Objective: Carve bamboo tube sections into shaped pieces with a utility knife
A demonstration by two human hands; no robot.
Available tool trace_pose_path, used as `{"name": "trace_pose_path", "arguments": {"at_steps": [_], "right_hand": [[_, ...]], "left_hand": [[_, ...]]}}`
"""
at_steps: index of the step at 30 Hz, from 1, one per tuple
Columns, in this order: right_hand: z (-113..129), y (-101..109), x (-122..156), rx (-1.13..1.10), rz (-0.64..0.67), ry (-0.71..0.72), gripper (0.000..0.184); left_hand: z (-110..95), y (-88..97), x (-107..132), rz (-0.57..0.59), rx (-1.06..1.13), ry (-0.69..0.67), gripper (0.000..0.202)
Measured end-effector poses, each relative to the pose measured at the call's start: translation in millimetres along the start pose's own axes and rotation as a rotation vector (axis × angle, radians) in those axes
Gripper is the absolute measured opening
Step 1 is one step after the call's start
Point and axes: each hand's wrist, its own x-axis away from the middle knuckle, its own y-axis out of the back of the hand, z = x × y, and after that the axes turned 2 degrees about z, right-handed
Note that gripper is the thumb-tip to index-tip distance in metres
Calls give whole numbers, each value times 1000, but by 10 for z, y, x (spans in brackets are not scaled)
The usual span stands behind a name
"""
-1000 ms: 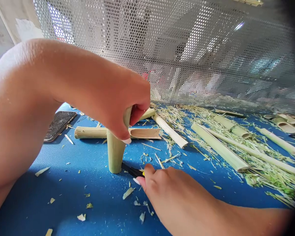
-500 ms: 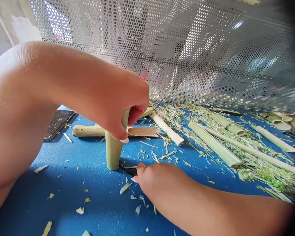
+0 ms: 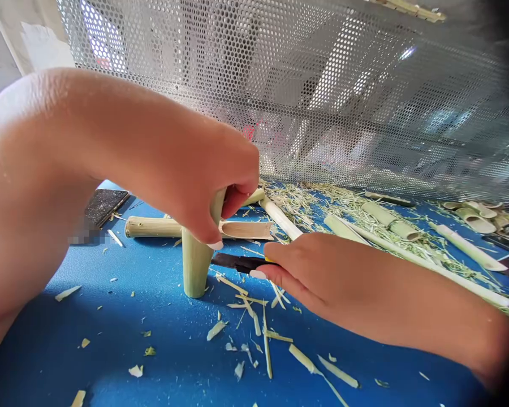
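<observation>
A short green bamboo piece (image 3: 195, 267) stands upright on the blue table (image 3: 161, 362). My left hand (image 3: 203, 181) is closed around its top and holds it on end. My right hand (image 3: 318, 274) grips a dark-bladed knife (image 3: 233, 262) with a yellow bit at the handle. The blade lies against the right side of the bamboo piece, at about mid height. Fresh thin strips (image 3: 254, 316) lie on the table under the knife.
A split bamboo length (image 3: 156, 227) lies behind the upright piece. More bamboo lengths (image 3: 390, 237) and a heap of shavings (image 3: 322, 203) cover the right side. A phone (image 3: 104, 204) lies at the left. A perforated metal screen (image 3: 305, 85) stands along the back.
My right hand has lifted the knife from the foot of the bamboo piece to about mid height. More thin strips now lie on the table. My left hand has stayed put.
</observation>
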Motion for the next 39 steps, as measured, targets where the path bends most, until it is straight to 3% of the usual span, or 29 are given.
{"name": "trace_pose_path", "arguments": {"at_steps": [5,9,18,21,23,27,30,34,39], "right_hand": [[-71,-91,-53,-295,31,-27,40],[-72,-203,-121,-282,27,12,53],[93,-293,-113,-278,-68,-18,42],[201,-354,-106,-194,-25,25,31],[294,-454,-113,-148,19,95,25],[385,-636,-142,-119,60,113,29],[276,-561,-158,-118,54,54,33],[42,-304,-150,-196,49,-56,37],[35,-275,-140,-283,76,-18,39]], "left_hand": [[-57,28,-38,144,16,8,55],[-38,19,-10,147,22,22,57],[-62,40,-9,60,32,-91,44],[-109,57,-24,-3,16,-159,39],[-135,77,-38,-25,-12,-132,27],[-127,111,-61,111,-17,6,22],[-87,90,-45,65,-14,-44,26],[-67,37,1,69,-41,-101,49],[-60,15,-5,65,-12,-121,49]]}}
